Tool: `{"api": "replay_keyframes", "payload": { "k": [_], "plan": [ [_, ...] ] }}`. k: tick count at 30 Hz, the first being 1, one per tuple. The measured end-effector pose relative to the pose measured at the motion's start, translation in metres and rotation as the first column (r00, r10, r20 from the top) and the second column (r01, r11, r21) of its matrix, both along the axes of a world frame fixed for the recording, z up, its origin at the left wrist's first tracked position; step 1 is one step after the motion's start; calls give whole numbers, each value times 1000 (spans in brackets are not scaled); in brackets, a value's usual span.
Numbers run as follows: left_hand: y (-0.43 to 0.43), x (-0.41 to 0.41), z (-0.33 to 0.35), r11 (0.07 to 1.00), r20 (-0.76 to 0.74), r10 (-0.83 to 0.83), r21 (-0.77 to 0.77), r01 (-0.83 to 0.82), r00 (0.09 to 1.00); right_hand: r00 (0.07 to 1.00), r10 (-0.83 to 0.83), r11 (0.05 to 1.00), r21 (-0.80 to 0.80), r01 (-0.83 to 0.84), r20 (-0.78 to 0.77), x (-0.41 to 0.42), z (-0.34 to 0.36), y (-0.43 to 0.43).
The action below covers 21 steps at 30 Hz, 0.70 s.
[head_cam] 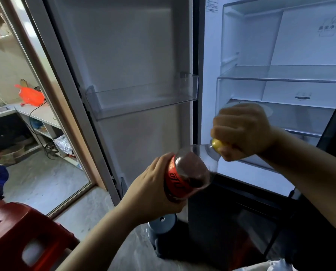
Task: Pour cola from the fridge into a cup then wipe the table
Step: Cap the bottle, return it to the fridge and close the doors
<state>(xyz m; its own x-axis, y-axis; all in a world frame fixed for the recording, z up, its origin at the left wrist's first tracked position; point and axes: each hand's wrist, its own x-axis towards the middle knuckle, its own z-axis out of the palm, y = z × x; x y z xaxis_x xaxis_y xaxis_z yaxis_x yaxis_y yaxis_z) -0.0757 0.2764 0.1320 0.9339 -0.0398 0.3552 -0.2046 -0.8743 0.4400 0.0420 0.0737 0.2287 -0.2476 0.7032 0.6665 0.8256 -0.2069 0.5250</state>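
Red stool (16, 237) and blue stool (160, 230) stand beside fridge door (124, 45).

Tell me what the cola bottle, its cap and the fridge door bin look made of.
Cola bottle: clear glossy plastic, most likely; dark liquid and fridge light show through its wall, and a red label wraps it.
Cap: opaque yellow and smooth, probably plastic; mostly hidden by the right hand.
Door bin: transparent rigid plastic by its look, with the door liner visible through it.

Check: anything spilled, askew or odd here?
No spill. The cola bottle is tilted sideways, left hand round its label, right hand in a grip on the yellow cap; uncapping it so might spill; the fridge door stands open.
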Motion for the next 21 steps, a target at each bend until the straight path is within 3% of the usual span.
{"api": "replay_keyframes", "payload": {
  "k": [4, 8, 10, 12, 13, 17, 21],
  "plan": [
    [-1, 4, -9, 992, 11, 46, -117, -45, 999, 975, -181, 983, -36, 178, -126, -2, 1, 12],
    [3, 11, -17, 982, 30, 62, -178, -56, 998, 872, -385, 922, -89, 376, -304, -14, -7, 18],
    [5, 15, -19, 979, 43, 79, -194, -69, 996, 777, -364, 927, -115, 358, -513, -17, -13, 22],
    [8, 20, -21, 974, 55, 78, -217, -65, 995, 613, -284, 948, -118, 296, -738, -17, -22, 28],
    [8, 23, -22, 971, 59, 74, -231, -59, 995, 578, -235, 957, -80, 280, -782, -15, -27, 31],
    [13, 49, -35, 964, 29, 69, -259, -59, 997, 611, -174, 950, 32, 311, -772, -1, -40, 49],
    [32, 77, -70, 964, -87, 86, -243, -105, 992, 683, -246, 944, -10, 330, -687, 14, -51, 67]
  ]
}}
